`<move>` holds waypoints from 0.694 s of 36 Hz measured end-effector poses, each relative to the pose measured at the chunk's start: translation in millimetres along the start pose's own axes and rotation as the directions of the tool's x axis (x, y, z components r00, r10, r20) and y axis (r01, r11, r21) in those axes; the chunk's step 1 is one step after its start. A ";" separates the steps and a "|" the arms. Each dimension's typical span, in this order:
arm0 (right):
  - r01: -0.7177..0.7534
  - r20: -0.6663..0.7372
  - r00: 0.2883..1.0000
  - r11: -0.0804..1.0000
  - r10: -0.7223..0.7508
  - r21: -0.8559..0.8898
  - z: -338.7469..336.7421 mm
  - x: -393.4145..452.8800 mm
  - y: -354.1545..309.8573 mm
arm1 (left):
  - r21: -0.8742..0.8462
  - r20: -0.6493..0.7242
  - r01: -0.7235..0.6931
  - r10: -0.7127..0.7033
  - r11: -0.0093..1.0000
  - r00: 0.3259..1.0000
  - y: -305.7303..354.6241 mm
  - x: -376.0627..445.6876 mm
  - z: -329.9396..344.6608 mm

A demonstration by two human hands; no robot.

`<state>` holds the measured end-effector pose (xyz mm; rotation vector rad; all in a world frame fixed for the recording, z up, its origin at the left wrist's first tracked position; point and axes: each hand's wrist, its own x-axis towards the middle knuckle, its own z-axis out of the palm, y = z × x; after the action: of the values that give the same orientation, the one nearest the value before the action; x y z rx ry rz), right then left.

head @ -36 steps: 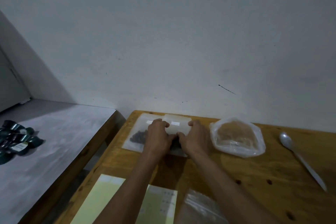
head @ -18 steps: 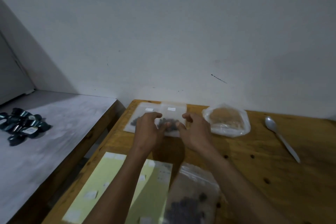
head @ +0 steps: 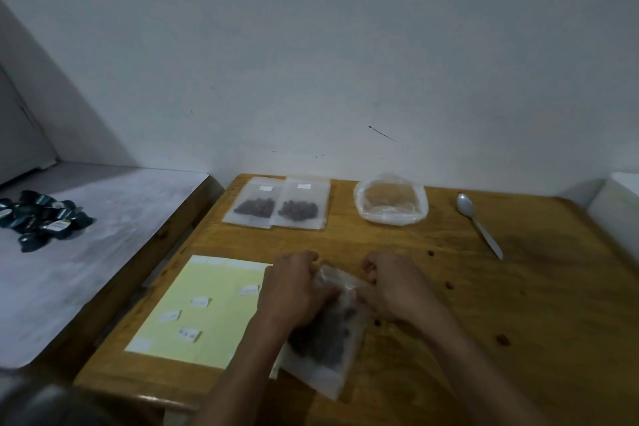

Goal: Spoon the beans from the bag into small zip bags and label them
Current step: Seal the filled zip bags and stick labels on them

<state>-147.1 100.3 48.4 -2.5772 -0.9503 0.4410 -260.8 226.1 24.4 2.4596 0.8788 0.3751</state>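
Note:
A clear bag of dark beans point(head: 325, 339) lies on the wooden table point(head: 484, 304) near its front edge. My left hand point(head: 294, 291) grips the bag's left upper edge and my right hand point(head: 394, 287) grips its right upper edge. Two small zip bags, the left point(head: 252, 206) and the right point(head: 301, 208), each with dark beans and a white label, lie side by side at the far edge. A yellow label sheet point(head: 207, 308) with several white stickers lies left of my hands. A white plastic spoon point(head: 479, 223) rests at the far right.
A clear bag with light brown contents point(head: 390, 202) sits between the zip bags and the spoon. On the grey counter point(head: 86, 270) to the left is a pile of dark capsules point(head: 41, 218). A white box point(head: 619, 204) stands at the right edge.
My hands left the two filled zip bags at the far edge and came back toward me onto the big bean bag. The camera tilted down.

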 end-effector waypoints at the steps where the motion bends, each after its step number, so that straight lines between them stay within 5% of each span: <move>1: -0.005 0.002 1.000 1.000 0.005 0.030 0.3 0.3 0.3 | -0.009 0.001 0.004 -0.004 1.000 1.000 1.0 -0.9 0.4; 15: 0.000 0.043 0.999 0.997 -0.003 0.073 1.2 -1.6 2.6 | -0.175 0.024 0.106 -0.103 0.979 0.994 5.6 -5.4 7.4; 25: 0.128 -0.063 0.992 0.879 -0.111 0.459 -18.8 -0.9 4.9 | -0.375 0.002 0.116 -0.124 0.920 0.992 11.2 -7.6 -5.8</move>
<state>-137.4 92.0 63.2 -2.0764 -0.8623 0.5156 -263.2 215.7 34.7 2.0439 0.8708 0.4785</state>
